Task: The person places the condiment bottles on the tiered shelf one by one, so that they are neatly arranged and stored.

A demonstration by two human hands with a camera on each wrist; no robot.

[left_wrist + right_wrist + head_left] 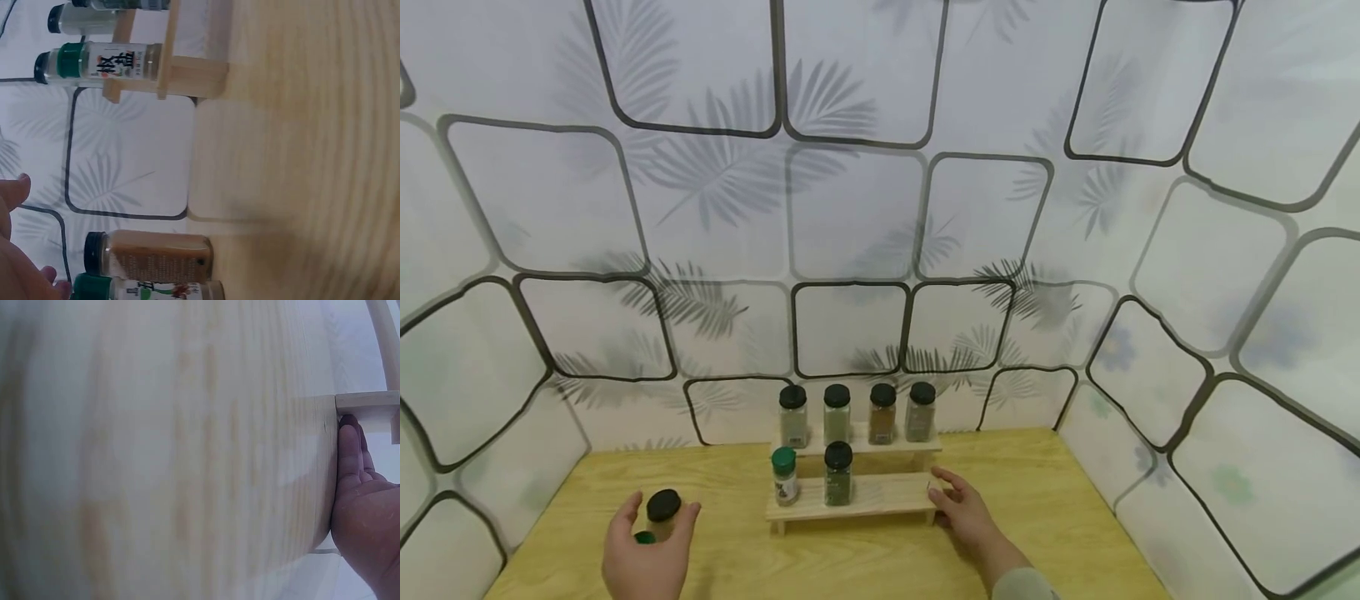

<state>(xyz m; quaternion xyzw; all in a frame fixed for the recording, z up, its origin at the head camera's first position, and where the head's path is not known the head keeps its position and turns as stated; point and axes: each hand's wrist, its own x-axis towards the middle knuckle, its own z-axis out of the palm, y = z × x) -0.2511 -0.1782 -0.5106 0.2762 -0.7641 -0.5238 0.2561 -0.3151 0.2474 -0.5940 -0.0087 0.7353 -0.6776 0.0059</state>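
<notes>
At the left of the table my left hand [647,558] is spread over two spice jars, thumb and fingers apart. One is a brown-filled jar with a black cap [663,505]; beside it stands a green-capped jar [169,290], mostly hidden by the hand in the head view. A gap shows between the fingertips and both caps in the left wrist view. My right hand [966,512] touches the right end of the two-tier wooden rack [887,493], its fingers fairly straight against the lower board's end. On that board stand a green-capped jar [785,478] and a black-capped jar [838,475].
Several black-capped jars, among them a brown one [882,414], line the rack's upper tier. The yellow wood-grain table [737,558] runs back to a patterned curtain [850,217], which also closes in the left and right sides.
</notes>
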